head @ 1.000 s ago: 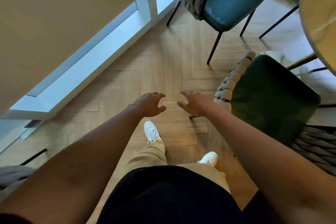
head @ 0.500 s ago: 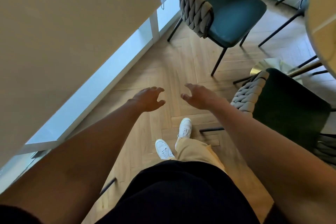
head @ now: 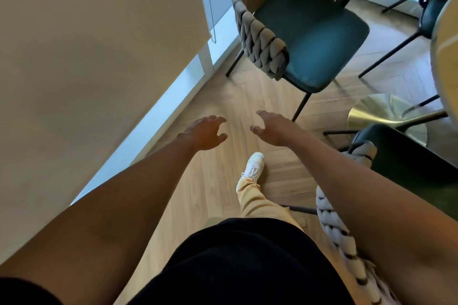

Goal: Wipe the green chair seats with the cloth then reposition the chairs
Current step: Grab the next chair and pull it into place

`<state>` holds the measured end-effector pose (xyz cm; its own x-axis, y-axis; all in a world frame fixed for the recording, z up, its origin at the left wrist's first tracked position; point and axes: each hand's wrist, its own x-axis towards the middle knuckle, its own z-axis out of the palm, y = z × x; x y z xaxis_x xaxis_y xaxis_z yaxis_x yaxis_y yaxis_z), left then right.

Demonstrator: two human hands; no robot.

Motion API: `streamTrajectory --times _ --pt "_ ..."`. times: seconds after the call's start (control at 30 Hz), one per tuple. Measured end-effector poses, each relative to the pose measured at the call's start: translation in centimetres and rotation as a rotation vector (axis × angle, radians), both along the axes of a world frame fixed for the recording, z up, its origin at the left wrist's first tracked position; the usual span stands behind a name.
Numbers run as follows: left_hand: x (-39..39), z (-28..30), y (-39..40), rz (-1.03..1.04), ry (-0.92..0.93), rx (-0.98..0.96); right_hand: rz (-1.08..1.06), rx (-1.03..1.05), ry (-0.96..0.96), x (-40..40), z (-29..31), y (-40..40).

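Head view: left hand (head: 203,132) and right hand (head: 272,127) spread, empty; green chair (head: 309,39) likely light, rigid-framed, best gripped at woven backrest (head: 260,39).

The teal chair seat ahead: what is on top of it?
Nothing lies on the teal chair seat; no cloth shows. The woven backrest hides its left edge.

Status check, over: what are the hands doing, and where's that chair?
Left hand and right hand open, empty, out over floor. Green chair ahead, untouched. No cloth in view. Nothing between hands and chair.
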<state>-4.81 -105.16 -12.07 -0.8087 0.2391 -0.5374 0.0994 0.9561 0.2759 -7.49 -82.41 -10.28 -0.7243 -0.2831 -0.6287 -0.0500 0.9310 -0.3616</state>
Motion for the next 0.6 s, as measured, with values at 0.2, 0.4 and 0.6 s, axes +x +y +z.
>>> streamTrajectory --times 0.2,0.4,0.6 --pt "-9.3 0.6 2.5 0.004 -0.03 0.026 0.005 0.007 -0.002 -9.6 0.2 2.2" --pt "-17.1 0.9 4.5 -0.052 -0.01 0.014 -0.022 -0.006 0.009 -16.1 0.2 4.2" --pt "-25.2 1.0 5.4 -0.138 0.013 0.001 -0.128 -0.052 0.014 -20.8 -0.5 5.0"
